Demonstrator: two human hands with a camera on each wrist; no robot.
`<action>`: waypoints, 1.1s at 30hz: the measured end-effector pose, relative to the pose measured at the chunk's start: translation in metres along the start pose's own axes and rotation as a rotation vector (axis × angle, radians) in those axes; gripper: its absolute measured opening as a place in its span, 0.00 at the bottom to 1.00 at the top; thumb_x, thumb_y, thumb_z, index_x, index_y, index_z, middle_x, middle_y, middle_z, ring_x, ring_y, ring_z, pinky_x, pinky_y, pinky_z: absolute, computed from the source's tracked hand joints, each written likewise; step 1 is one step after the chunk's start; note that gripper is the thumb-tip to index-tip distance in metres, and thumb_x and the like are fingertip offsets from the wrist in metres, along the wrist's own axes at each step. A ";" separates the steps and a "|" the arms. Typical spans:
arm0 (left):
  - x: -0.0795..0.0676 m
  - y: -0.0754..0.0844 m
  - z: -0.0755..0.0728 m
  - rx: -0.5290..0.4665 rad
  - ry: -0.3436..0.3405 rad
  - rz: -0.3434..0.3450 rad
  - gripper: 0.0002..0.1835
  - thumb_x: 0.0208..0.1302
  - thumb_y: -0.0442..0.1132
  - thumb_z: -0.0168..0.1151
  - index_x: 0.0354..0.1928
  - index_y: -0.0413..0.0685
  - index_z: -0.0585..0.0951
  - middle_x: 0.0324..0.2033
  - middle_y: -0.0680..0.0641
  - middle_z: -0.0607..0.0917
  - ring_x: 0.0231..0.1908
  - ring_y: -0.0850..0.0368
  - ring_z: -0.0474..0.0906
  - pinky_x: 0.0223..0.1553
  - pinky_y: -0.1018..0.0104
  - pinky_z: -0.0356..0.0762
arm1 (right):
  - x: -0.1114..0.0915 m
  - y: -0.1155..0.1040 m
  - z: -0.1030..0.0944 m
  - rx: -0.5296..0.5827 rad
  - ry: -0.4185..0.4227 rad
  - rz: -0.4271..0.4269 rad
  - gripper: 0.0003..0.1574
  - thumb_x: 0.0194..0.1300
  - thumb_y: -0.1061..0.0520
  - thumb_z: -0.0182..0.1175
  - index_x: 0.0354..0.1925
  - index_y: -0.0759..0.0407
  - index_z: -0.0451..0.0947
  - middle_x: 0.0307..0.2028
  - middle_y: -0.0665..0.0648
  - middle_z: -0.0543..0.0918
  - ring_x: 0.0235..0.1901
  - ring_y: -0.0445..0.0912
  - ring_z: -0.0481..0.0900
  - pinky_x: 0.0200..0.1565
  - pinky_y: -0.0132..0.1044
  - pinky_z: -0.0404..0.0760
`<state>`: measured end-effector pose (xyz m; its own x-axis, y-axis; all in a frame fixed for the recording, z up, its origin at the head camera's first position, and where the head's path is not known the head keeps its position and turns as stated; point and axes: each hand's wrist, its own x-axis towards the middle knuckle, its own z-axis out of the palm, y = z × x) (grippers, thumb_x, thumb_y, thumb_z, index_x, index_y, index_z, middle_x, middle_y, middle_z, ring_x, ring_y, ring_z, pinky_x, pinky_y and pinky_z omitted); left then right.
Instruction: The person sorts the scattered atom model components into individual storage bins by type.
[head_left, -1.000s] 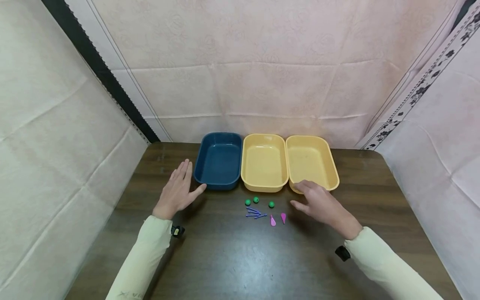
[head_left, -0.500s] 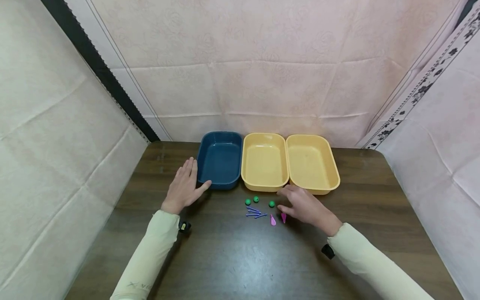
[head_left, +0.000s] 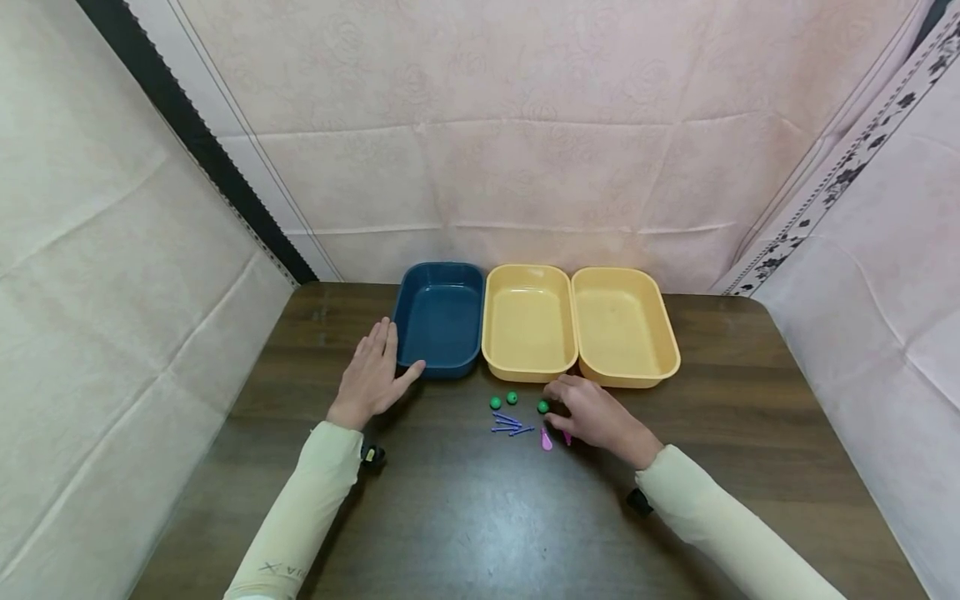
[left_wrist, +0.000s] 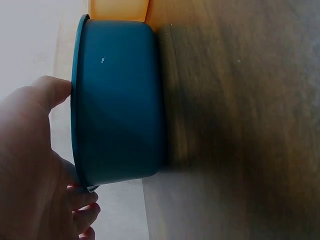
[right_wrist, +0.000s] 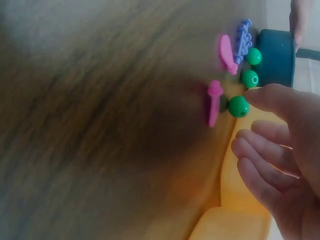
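My left hand (head_left: 369, 377) touches the left rim of the dark blue bin (head_left: 439, 321), fingers straight and thumb at the front corner. In the left wrist view its thumb meets the rim of that bin (left_wrist: 117, 100). My right hand (head_left: 597, 417) hovers over the nearest green bead (right_wrist: 239, 106), thumb and fingers apart around it, no grip visible. Two more green beads (head_left: 504, 401) lie to the left. Several thin purple-blue sticks (head_left: 513, 425) sit in front of them. A light pink drop-shaped piece (head_left: 546, 441) and a darker pink piece (right_wrist: 214, 102) lie near the thumb.
Two yellow bins, a middle one (head_left: 529, 325) and a right one (head_left: 624, 327), stand beside the blue bin in a row. Beneath all is a dark wooden table (head_left: 480, 517). Pale cloth (head_left: 480, 183) hangs behind and at both sides.
My right hand has moved left from the right yellow bin's front edge to the nearest green bead. My left hand has shifted slightly right to the blue bin, which has also moved slightly.
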<state>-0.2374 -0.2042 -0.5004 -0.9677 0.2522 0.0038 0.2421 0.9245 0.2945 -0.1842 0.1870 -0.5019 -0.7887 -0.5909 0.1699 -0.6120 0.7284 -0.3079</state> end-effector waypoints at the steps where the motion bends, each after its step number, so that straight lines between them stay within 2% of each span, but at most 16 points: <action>1: 0.000 0.000 0.000 0.002 0.001 0.001 0.55 0.77 0.71 0.45 0.84 0.34 0.43 0.85 0.35 0.43 0.85 0.36 0.41 0.84 0.38 0.43 | 0.001 0.001 0.002 -0.004 0.001 0.004 0.15 0.64 0.56 0.76 0.47 0.61 0.85 0.40 0.53 0.86 0.40 0.43 0.82 0.44 0.40 0.88; 9: 0.000 0.000 0.002 0.014 0.000 0.008 0.55 0.77 0.72 0.44 0.84 0.34 0.43 0.85 0.36 0.41 0.85 0.37 0.40 0.84 0.39 0.43 | 0.005 0.004 0.010 -0.009 0.003 0.013 0.14 0.63 0.57 0.76 0.44 0.60 0.84 0.38 0.52 0.85 0.40 0.43 0.81 0.44 0.41 0.87; 17: 0.000 0.000 0.002 0.027 0.006 0.002 0.55 0.77 0.71 0.45 0.84 0.35 0.43 0.85 0.35 0.42 0.85 0.36 0.41 0.84 0.40 0.44 | 0.009 0.001 0.013 0.032 0.006 0.022 0.11 0.58 0.59 0.75 0.38 0.56 0.82 0.32 0.50 0.82 0.34 0.39 0.76 0.37 0.33 0.82; 23: 0.000 0.001 0.002 0.025 0.010 0.005 0.55 0.77 0.70 0.46 0.84 0.34 0.44 0.85 0.34 0.43 0.85 0.36 0.42 0.84 0.39 0.44 | 0.010 -0.006 0.003 0.059 -0.009 0.010 0.13 0.57 0.59 0.77 0.36 0.55 0.81 0.30 0.49 0.80 0.32 0.37 0.76 0.33 0.28 0.79; 33: 0.000 0.001 0.002 0.025 0.011 0.004 0.55 0.77 0.70 0.46 0.84 0.34 0.43 0.85 0.35 0.43 0.85 0.36 0.42 0.84 0.39 0.44 | 0.023 -0.021 -0.026 0.030 -0.025 -0.030 0.12 0.58 0.59 0.75 0.35 0.57 0.81 0.30 0.51 0.80 0.28 0.37 0.72 0.29 0.25 0.75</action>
<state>-0.2366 -0.2030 -0.5021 -0.9673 0.2532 0.0157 0.2479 0.9304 0.2700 -0.1908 0.1678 -0.4673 -0.7678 -0.6214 0.1562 -0.6334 0.6994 -0.3312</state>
